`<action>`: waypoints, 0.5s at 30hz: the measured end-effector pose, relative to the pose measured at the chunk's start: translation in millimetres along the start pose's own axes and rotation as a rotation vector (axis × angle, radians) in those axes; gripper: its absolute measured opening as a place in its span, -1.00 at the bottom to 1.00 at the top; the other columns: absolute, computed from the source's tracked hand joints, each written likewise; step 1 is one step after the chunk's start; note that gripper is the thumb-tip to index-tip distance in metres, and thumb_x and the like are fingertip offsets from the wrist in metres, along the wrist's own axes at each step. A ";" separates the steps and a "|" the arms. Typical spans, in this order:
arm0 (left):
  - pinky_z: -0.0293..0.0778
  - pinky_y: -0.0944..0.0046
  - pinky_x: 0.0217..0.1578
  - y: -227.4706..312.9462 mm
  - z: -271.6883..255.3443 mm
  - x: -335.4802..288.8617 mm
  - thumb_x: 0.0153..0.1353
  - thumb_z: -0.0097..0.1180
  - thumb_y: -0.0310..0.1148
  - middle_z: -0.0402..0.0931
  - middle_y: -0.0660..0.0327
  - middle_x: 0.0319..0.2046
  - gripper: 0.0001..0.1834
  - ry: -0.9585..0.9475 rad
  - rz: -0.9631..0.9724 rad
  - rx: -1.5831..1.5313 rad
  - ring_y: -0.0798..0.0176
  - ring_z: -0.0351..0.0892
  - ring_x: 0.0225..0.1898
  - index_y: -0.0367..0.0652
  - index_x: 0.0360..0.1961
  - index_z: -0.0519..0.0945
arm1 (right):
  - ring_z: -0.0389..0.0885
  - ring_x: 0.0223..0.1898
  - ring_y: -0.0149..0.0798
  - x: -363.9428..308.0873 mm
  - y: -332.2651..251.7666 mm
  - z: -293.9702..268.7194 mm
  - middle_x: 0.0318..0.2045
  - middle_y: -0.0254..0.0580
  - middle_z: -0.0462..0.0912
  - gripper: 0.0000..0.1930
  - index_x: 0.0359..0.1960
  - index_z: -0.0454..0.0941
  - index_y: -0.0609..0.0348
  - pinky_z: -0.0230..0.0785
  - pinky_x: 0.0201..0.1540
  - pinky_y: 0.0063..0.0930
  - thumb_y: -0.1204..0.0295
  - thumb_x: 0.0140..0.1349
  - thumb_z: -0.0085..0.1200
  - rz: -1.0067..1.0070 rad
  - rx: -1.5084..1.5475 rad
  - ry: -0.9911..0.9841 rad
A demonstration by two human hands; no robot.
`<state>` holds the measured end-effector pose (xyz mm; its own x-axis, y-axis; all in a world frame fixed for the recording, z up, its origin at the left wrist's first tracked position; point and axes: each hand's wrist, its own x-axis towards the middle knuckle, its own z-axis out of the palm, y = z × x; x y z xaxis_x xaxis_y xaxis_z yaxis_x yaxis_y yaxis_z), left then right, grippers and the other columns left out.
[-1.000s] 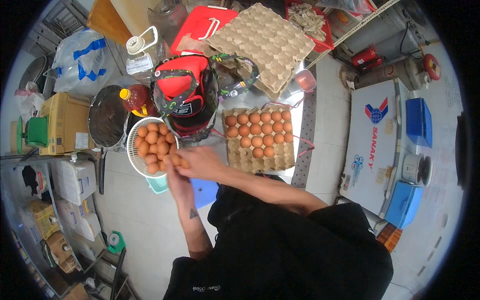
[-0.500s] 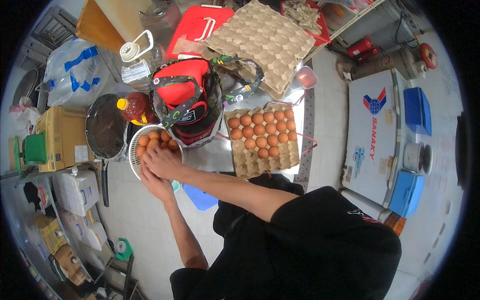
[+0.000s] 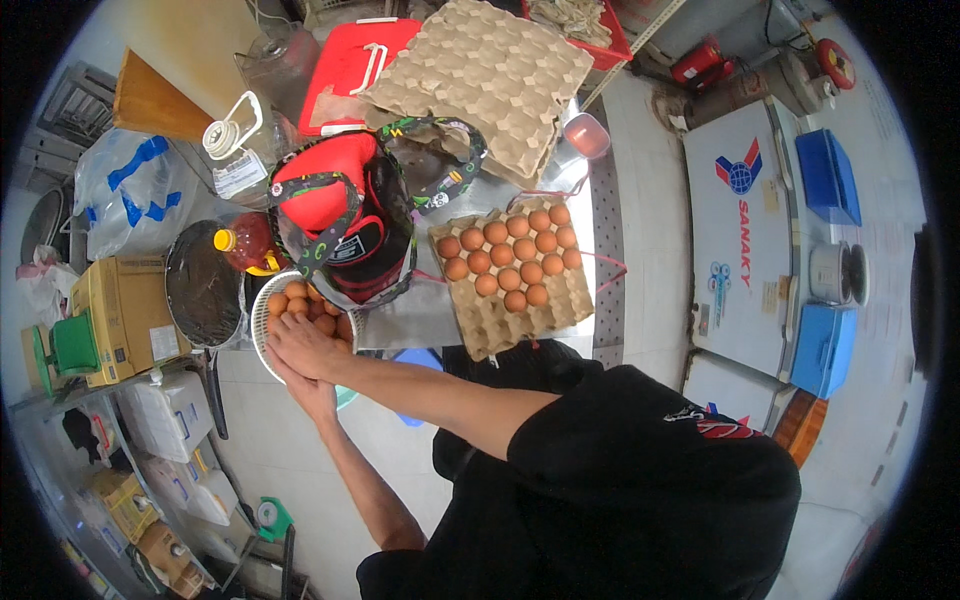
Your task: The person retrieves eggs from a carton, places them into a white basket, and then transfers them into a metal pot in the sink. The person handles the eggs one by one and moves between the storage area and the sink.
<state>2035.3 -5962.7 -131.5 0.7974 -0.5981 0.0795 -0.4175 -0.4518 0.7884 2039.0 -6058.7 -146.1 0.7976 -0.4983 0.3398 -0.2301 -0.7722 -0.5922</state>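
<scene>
A round white plastic basket (image 3: 259,325) at the left holds several brown eggs (image 3: 297,290). My right hand (image 3: 308,347) reaches across into its near side, back up and fingers bent down over the eggs; whatever its fingertips grip is hidden. Just below, at the near rim, my left hand (image 3: 314,394) is tucked against the right one, its fingers mostly covered. To the right lies a grey cardboard egg tray (image 3: 478,330), its far rows filled with brown eggs (image 3: 520,248) and its near cups bare.
Between basket and tray stands a bag (image 3: 395,280) with red and black gear. Behind are a bottle of dark red liquid (image 3: 250,243), a foil-lined pan (image 3: 203,290), stacked egg trays (image 3: 480,80) and a red lidded box (image 3: 340,75). A white chest freezer (image 3: 738,240) is at the right.
The whole view has shifted slightly. My right hand has settled lower over the basket's near side, covering more of my left hand. The eggs in the tray look unchanged.
</scene>
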 end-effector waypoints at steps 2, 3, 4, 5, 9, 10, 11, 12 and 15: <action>0.22 0.01 0.49 1.9 6.8 -3.7 0.20 0.39 -0.18 0.27 -0.16 0.49 0.11 0.048 -0.050 -0.066 -0.08 0.30 0.50 -0.33 0.61 -0.01 | 0.56 0.04 -0.02 -6.0 -0.7 -12.0 -0.13 -0.08 0.61 -0.78 -0.17 0.65 0.19 0.40 0.08 -0.07 0.34 0.28 0.09 0.025 0.140 0.049; 0.22 0.00 0.48 2.4 10.8 -4.9 0.23 0.35 -0.22 0.27 -0.16 0.48 0.06 0.046 0.020 -0.075 -0.09 0.31 0.49 -0.34 0.60 0.02 | 0.56 0.04 -0.02 -12.2 1.9 -22.3 -0.12 -0.10 0.61 -0.79 -0.16 0.64 0.18 0.40 0.10 -0.08 0.35 0.27 0.12 0.005 0.228 0.116; 0.23 -0.02 0.48 2.7 15.3 -5.8 0.26 0.30 -0.26 0.27 -0.16 0.48 0.00 0.046 0.067 -0.085 -0.09 0.32 0.48 -0.35 0.59 0.05 | 0.57 0.04 -0.03 -20.1 6.0 -35.8 -0.12 -0.12 0.61 -0.80 -0.15 0.63 0.17 0.40 0.11 -0.09 0.37 0.25 0.14 -0.015 0.316 0.183; 0.23 -0.03 0.47 3.0 18.3 -7.1 0.28 0.26 -0.30 0.27 -0.17 0.48 -0.06 0.049 0.119 -0.106 -0.09 0.33 0.47 -0.36 0.58 0.08 | 0.60 0.04 -0.04 -31.1 9.8 -52.3 -0.09 -0.11 0.62 -0.80 -0.15 0.63 0.19 0.46 0.06 -0.12 0.38 0.26 0.16 -0.045 0.332 0.173; 0.31 -0.07 0.41 13.1 28.3 -21.6 0.33 0.07 -0.50 0.37 -0.18 0.41 -0.32 0.277 0.082 -0.057 -0.15 0.40 0.41 -0.39 0.48 0.29 | 0.72 -0.07 -0.08 -115.2 64.7 -155.7 -0.08 -0.15 0.68 -0.79 -0.07 0.66 0.21 0.61 -0.08 -0.22 0.46 0.29 0.26 0.016 0.466 -0.004; 0.33 -0.07 0.40 20.6 32.6 -30.6 0.32 0.04 -0.54 0.41 -0.18 0.37 -0.37 0.348 0.124 0.050 -0.17 0.43 0.39 -0.39 0.44 0.35 | 0.73 -0.21 -0.02 -142.1 87.6 -187.5 -0.17 -0.17 0.69 -0.83 -0.08 0.68 0.14 0.62 -0.16 -0.24 0.46 0.33 0.24 0.071 0.432 -0.055; 0.36 -0.08 0.38 30.1 38.7 -39.9 0.32 0.01 -0.58 0.45 -0.19 0.34 -0.41 0.423 0.157 0.158 -0.18 0.45 0.37 -0.39 0.40 0.41 | 0.71 -0.26 0.01 -170.0 108.2 -217.1 -0.21 -0.17 0.66 -0.80 -0.06 0.69 0.08 0.62 -0.27 -0.13 0.41 0.29 0.23 0.123 0.294 -0.040; 0.39 -0.08 0.35 41.4 49.9 -49.2 0.27 0.05 -0.59 0.51 -0.18 0.28 -0.45 0.284 0.169 0.145 -0.20 0.49 0.34 -0.37 0.33 0.49 | 0.73 -0.23 0.02 -194.8 130.4 -241.9 -0.18 -0.16 0.69 -0.76 -0.05 0.71 0.06 0.64 -0.22 -0.10 0.34 0.27 0.27 0.258 0.147 -0.094; 0.45 -0.10 0.29 84.2 103.4 -78.9 0.14 0.16 -0.61 0.64 -0.12 0.13 -0.52 -0.149 0.424 0.003 -0.20 0.57 0.26 -0.28 0.15 0.64 | 0.73 -0.16 0.09 -254.0 179.2 -287.8 -0.08 0.00 0.64 -0.48 0.17 0.53 0.15 0.63 -0.15 -0.01 0.25 0.22 0.36 0.663 -0.276 -0.243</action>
<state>1892.2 -6022.1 -134.4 0.4841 -0.8198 0.3060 -0.6955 -0.1483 0.7030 1634.7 -6184.0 -128.3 0.5368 -0.8163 -0.2135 -0.8100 -0.4276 -0.4014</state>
